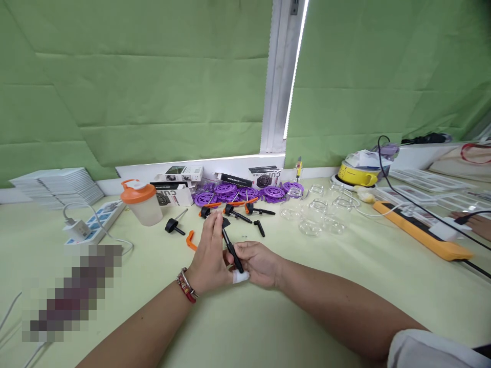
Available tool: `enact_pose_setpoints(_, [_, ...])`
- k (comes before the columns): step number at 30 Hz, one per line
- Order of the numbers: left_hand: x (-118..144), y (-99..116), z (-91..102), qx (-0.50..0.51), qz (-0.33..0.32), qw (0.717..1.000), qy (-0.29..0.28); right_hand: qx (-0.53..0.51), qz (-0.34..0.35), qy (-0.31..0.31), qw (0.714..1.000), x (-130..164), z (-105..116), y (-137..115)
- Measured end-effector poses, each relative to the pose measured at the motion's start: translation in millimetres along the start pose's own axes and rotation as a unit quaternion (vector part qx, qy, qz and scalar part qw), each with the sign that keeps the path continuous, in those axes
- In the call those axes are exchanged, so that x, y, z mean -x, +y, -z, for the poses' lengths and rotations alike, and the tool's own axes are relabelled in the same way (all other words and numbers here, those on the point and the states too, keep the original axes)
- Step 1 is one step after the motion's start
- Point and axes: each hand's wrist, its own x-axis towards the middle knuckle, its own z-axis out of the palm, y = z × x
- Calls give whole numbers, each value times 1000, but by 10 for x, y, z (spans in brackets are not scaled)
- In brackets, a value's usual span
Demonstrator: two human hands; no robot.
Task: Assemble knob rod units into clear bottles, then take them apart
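Note:
Over the near middle of the table, my left hand (210,258) and my right hand (261,261) meet around a slim black handle piece (233,255). A bright, metal-like section shows near its upper end, by a flat black part. The fingers of my left hand stand upright behind it, and a white wrap (240,277) covers the thumb. My right fingers pinch the piece from the side. Just beyond lie similar black pieces with round heads (237,213), a short bent black piece (260,228) and an orange curved piece (191,240).
Purple wheel-shaped parts (206,199) and printed boxes (174,196) line the back. Clear, glass-like vessels (318,217) stand right of centre. An orange-lidded cup (141,202) and white power strip (102,220) are left; an orange power strip (422,232) and another person's hand (473,224) are right.

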Motion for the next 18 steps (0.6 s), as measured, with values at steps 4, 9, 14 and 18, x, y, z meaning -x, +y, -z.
enact_pose_setpoints(4, [9,20,20,-3,-8,1000,-16,-5,-4,-3,1000,5,-16,13])
enact_pose_setpoints(9, [5,37,52,-5,-6,999,-48,-4,-3,3,1000,12,-28,22])
enact_pose_setpoints(14, [-3,72,57,-24,-25,999,-31,1,-7,-5,1000,32,-57,7])
enact_pose_setpoints(18, [-6,100,57,-19,-33,999,-16,-4,-11,-10,1000,33,-53,9])
